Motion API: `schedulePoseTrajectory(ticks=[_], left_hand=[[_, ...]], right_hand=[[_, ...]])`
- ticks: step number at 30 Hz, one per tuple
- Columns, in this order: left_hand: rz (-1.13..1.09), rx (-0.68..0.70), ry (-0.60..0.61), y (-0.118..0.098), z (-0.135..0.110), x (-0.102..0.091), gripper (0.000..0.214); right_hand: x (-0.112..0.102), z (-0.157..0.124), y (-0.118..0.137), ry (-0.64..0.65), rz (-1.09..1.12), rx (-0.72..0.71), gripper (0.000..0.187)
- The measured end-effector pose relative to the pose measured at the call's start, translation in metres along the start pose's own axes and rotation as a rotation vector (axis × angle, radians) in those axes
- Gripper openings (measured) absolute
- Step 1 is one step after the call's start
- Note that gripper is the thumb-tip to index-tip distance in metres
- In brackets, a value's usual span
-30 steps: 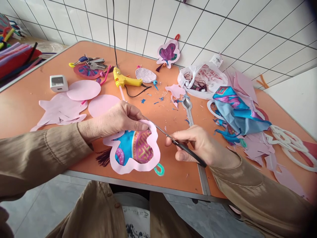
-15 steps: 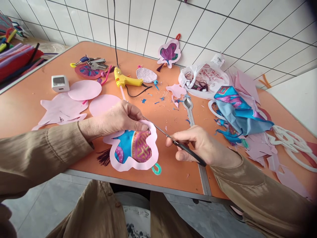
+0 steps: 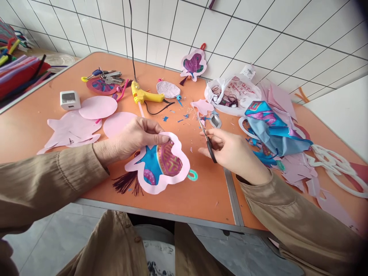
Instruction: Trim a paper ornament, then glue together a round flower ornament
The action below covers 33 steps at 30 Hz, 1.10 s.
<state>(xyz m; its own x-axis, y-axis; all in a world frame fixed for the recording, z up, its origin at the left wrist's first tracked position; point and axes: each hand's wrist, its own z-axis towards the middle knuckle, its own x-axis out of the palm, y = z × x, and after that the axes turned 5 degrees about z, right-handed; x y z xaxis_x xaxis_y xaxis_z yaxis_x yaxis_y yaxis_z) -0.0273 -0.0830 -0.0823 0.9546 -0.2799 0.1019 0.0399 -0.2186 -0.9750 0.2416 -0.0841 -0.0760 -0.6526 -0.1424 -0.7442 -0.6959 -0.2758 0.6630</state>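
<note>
Scissors (image 3: 211, 151) apart from pink-edged piece (image 3: 161, 163)
My left fingers (image 3: 152, 125) pinch it, my right fingers (image 3: 212, 132) grip the scissors; I'd feed the edge (image 3: 186, 168) steadily, sparing the fabric (image 3: 170, 161).

scissors (image 3: 208, 142): now clear of pink-edged cutout (image 3: 165, 163) | cutout: shifted right
</note>
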Motion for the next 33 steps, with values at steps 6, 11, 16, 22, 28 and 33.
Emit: schedulePoseTrajectory(ticks=[6,11,16,22,28,33], left_hand=[[0.009,0.023,0.023,0.005,0.001,-0.001,0.023],[-0.062,0.091,-0.011,0.007,0.0,0.003,0.026],[-0.094,0.101,0.013,0.004,-0.003,0.006,0.027],[-0.111,0.057,0.012,0.0,-0.005,0.009,0.029],[-0.178,0.062,-0.059,0.0,-0.004,0.007,0.027],[-0.255,0.133,-0.162,0.0,-0.004,0.013,0.027]], right_hand=[[-0.01,0.006,-0.012,-0.007,-0.502,0.035,0.029],[-0.019,0.005,-0.012,0.039,-0.654,0.026,0.018],[-0.024,0.009,-0.015,0.074,-0.701,-0.089,0.014],[-0.025,0.019,-0.029,0.14,-0.439,0.101,0.017],[-0.039,0.024,-0.031,0.365,-0.054,0.186,0.041],[-0.022,0.015,-0.017,0.09,0.306,0.117,0.036]])
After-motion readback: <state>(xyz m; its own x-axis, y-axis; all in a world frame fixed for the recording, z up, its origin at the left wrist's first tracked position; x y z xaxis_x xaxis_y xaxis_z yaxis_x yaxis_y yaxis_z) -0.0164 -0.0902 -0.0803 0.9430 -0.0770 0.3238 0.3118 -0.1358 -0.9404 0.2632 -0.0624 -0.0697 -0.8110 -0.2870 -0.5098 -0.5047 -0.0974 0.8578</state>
